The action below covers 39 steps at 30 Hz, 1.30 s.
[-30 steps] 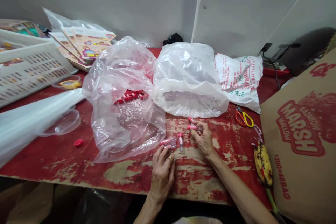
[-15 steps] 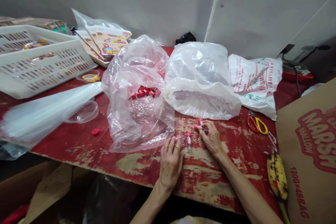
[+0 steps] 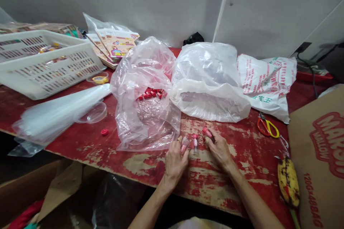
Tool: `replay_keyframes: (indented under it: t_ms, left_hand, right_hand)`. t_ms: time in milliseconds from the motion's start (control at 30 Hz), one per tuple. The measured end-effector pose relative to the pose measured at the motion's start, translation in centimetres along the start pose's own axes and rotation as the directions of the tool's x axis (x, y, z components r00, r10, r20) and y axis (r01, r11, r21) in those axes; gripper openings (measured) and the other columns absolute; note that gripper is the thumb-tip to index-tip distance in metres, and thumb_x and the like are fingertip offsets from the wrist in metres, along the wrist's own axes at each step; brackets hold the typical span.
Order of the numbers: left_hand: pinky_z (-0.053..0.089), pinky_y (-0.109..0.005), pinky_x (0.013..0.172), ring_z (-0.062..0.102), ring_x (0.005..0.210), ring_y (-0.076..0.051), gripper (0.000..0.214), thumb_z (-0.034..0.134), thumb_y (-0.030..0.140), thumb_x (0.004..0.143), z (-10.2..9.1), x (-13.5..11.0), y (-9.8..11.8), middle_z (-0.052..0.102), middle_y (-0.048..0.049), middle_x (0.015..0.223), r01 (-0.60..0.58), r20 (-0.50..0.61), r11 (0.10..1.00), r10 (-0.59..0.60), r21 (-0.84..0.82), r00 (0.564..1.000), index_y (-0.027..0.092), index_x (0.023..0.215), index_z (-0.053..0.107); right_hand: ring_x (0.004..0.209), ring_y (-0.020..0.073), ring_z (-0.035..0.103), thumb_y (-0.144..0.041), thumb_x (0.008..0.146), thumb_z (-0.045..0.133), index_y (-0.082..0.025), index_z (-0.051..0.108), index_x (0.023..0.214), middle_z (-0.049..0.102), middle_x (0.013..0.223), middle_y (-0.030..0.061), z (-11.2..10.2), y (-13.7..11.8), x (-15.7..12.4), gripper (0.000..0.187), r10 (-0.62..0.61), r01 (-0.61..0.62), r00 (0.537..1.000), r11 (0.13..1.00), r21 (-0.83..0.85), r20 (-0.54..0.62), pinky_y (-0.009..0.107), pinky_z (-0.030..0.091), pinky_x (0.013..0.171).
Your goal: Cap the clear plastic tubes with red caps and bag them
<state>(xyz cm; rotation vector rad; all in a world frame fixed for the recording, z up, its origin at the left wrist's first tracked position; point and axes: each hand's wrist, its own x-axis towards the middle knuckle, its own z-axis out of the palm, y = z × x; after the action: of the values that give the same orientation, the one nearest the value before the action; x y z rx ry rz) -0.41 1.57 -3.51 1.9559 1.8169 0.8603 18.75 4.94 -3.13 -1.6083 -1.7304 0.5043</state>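
Note:
My left hand (image 3: 175, 159) rests on the worn red table (image 3: 215, 175), its fingers curled around a small clear tube with a red cap (image 3: 184, 146). A few centimetres to the right, my right hand (image 3: 219, 149) pinches another red-capped tube (image 3: 207, 132). One more tube (image 3: 195, 142) stands on the table between the two hands. Just beyond my left hand lies an open clear plastic bag (image 3: 146, 111) holding several loose red caps (image 3: 151, 93).
A second clear bag (image 3: 209, 86) and a printed white bag (image 3: 266, 82) lie behind the hands. Scissors (image 3: 267, 127), a banana (image 3: 288, 182) and a cardboard box (image 3: 321, 154) are at right. A white basket (image 3: 45, 64), plastic sleeves (image 3: 53, 114) and printed cards (image 3: 113, 44) are at left.
Both hands have drawn closer together around the tubes. My left hand has picked up a tube from the table. The view has shifted right and down.

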Motion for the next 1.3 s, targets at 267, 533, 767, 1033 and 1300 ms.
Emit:
replay_keyframes:
  t_ms: [267, 533, 767, 1033, 1300]
  left_hand:
    - [0.048, -0.032, 0.082, 0.065, 0.086, -0.019, 0.026, 0.058, 0.022, 0.074, 0.5, 1.0, 1.9, 0.069, -0.0048, 0.093, 0.285, 0.177, 0.731, -0.223, -0.62, 0.959, 0.019, 0.1, 0.062]
    - [0.045, -0.029, 0.081, 0.062, 0.081, -0.016, 0.033, 0.055, 0.011, 0.07, -0.4, 0.2, 2.6, 0.067, -0.0009, 0.088, 0.244, 0.027, 0.718, -0.3, -0.652, 0.954, 0.022, 0.1, 0.062]
    - [0.044, -0.024, 0.063, 0.057, 0.063, -0.011, 0.032, 0.076, 0.032, 0.061, -1.6, -1.9, 3.7, 0.062, -0.0009, 0.073, 0.336, 0.387, -0.209, -0.298, -0.918, 0.873, 0.016, 0.083, 0.06]
    - [0.046, -0.02, 0.059, 0.057, 0.057, -0.008, 0.049, 0.085, 0.015, 0.041, -4.9, -6.9, 0.0, 0.06, 0.0029, 0.068, 0.26, 0.452, -0.428, -0.447, -0.866, 0.772, 0.015, 0.08, 0.056]
    - [0.05, -0.02, 0.052, 0.056, 0.057, -0.006, 0.045, 0.071, 0.022, 0.068, -11.8, -10.5, -14.1, 0.059, 0.004, 0.079, 0.26, -0.207, 0.27, -0.947, -0.927, 0.244, 0.019, 0.108, 0.052]
  right_hand:
    - [0.095, 0.0213, 0.064, -0.034, 0.081, 0.052, -0.018, 0.059, 0.117, 0.068, 0.109, 0.0076, 1.7, -3.0, -2.7, 0.04, 0.148, -0.181, 0.982, 0.922, 0.342, 0.12, 0.033, 0.05, 0.082]
    - [0.103, 0.0269, 0.058, -0.037, 0.087, 0.039, -0.015, 0.058, 0.116, 0.064, 0.113, 0.0139, 1.7, -2.3, -3.3, 0.041, -0.034, 0.03, 0.999, 0.992, -0.122, -0.036, 0.043, 0.044, 0.09]
    - [0.099, 0.0303, 0.058, -0.049, 0.091, 0.037, -0.016, 0.052, 0.128, 0.062, 0.109, 0.0139, 0.2, -5.2, -5.3, 0.052, -0.089, 0.093, 0.995, 0.986, -0.139, 0.039, 0.041, 0.048, 0.079]
    - [0.096, 0.0233, 0.06, -0.037, 0.094, 0.037, -0.023, 0.05, 0.128, 0.056, 0.109, 0.011, 4.5, -10.2, -9.3, 0.039, -0.466, 0.452, 0.808, 0.883, 0.126, 0.361, 0.034, 0.054, 0.072]
    - [0.098, 0.0217, 0.063, -0.025, 0.092, 0.04, -0.023, 0.057, 0.115, 0.058, 0.11, 0.0112, 5.7, -10.5, -9.6, 0.028, -0.566, 0.502, 0.761, 0.823, 0.265, 0.315, 0.032, 0.057, 0.075]
